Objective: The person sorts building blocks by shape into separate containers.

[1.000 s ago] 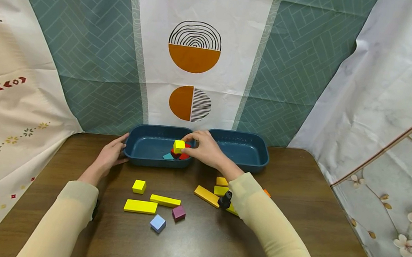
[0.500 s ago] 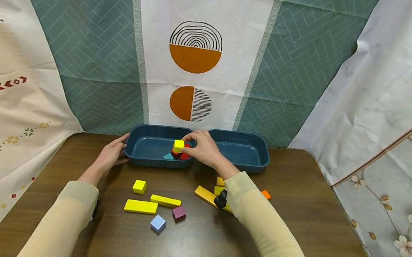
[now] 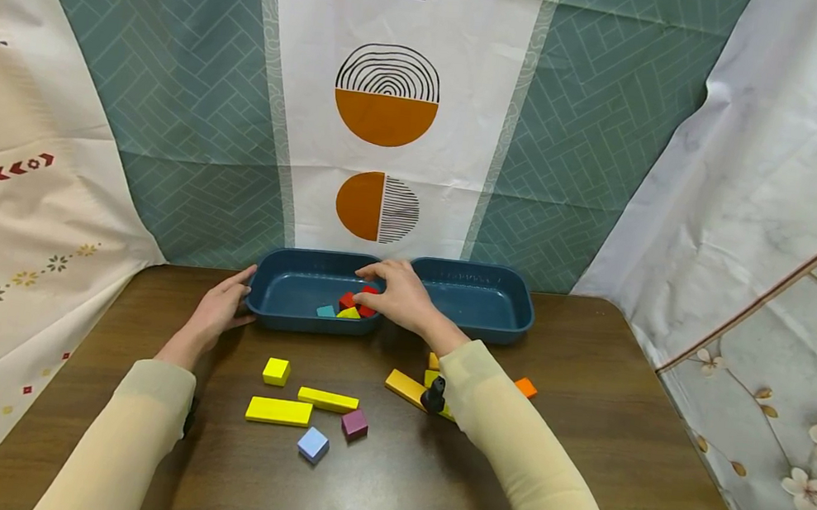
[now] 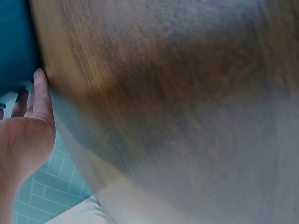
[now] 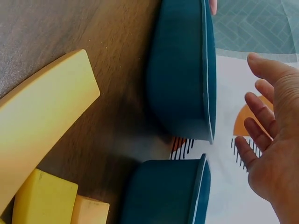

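Note:
My left hand (image 3: pixel 219 306) rests its extended fingers against the left end of the left dark blue tray (image 3: pixel 301 281); the left wrist view shows the fingertips touching its wall. Over that tray's right end hovers my right hand (image 3: pixel 405 300), thumb and fingers apart, holding nothing. Below its fingertips, a yellow block (image 3: pixel 348 313) lies inside the tray beside red blocks (image 3: pixel 347 300) and a teal block (image 3: pixel 326 311). The front wall partly hides them. In the right wrist view, the spread fingers stand above the tray's rim (image 5: pixel 205 70).
A second blue tray (image 3: pixel 478 304) stands to the right. In front lie a yellow cube (image 3: pixel 277 372), yellow bars (image 3: pixel 279 412), a purple cube (image 3: pixel 355 424) and a light blue cube (image 3: pixel 314 445). An orange plank (image 3: pixel 405 388) and other blocks lie partly under my right forearm.
My right hand has let go of the yellow block, which dropped from between thumb and fingers into the left tray. The left hand has stayed at the tray's end.

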Tool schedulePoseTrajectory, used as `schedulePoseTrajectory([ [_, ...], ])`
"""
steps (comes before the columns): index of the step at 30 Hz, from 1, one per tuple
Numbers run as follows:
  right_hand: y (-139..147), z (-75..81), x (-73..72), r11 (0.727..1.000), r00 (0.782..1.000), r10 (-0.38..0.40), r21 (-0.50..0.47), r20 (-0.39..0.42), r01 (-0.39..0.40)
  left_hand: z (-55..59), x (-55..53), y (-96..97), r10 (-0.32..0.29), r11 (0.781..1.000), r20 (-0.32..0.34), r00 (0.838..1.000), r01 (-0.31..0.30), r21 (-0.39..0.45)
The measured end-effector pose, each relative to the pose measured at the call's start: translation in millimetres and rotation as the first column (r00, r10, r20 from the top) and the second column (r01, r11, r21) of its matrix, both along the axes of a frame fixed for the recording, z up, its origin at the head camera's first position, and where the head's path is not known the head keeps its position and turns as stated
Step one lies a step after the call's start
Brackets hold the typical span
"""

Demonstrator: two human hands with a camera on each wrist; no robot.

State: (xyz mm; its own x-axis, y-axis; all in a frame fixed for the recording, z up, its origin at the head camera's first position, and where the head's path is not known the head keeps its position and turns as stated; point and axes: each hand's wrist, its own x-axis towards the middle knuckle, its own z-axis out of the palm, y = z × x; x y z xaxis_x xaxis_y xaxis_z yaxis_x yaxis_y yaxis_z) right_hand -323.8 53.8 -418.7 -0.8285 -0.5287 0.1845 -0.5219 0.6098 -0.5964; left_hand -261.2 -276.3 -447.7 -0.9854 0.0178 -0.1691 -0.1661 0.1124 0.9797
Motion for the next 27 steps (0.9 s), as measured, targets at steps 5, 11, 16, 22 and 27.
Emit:
schedulePoseTrajectory([
  [5, 5, -2.0, -0.8, 1.0, 1.0, -0.002, -0.014, 0.012, 0.002, 0.2, -0.2, 0.8, 0.002, 1.0, 0.0, 1.0, -0.002, 0.001],
  [11, 12, -1.7, 0.2, 1.0, 1.0, -0.012, -0.028, 0.016, 0.012, -1.0, -0.9, -0.3, -0.005, 1.0, 0.002, 1.0, 0.005, 0.002],
  [16, 17, 0.1, 2.4, 0.999, 1.0, -0.005, -0.045, 0.014, 0.005, -1.9, -0.9, -1.1, -0.009, 1.0, 0.0, 1.0, 0.009, -0.001],
  [22, 23, 4.0, 7.1, 0.998, 1.0, 0.015, -0.058, 0.005, -0.014, -7.7, -4.5, -2.6, -0.002, 1.0, -0.007, 1.0, 0.002, -0.005],
  [27, 28, 6.5, 12.4, 0.998, 1.0, 0.028, -0.056, -0.005, -0.028, -5.6, -3.8, -1.3, 0.002, 1.0, -0.001, 1.0, -0.002, -0.004],
])
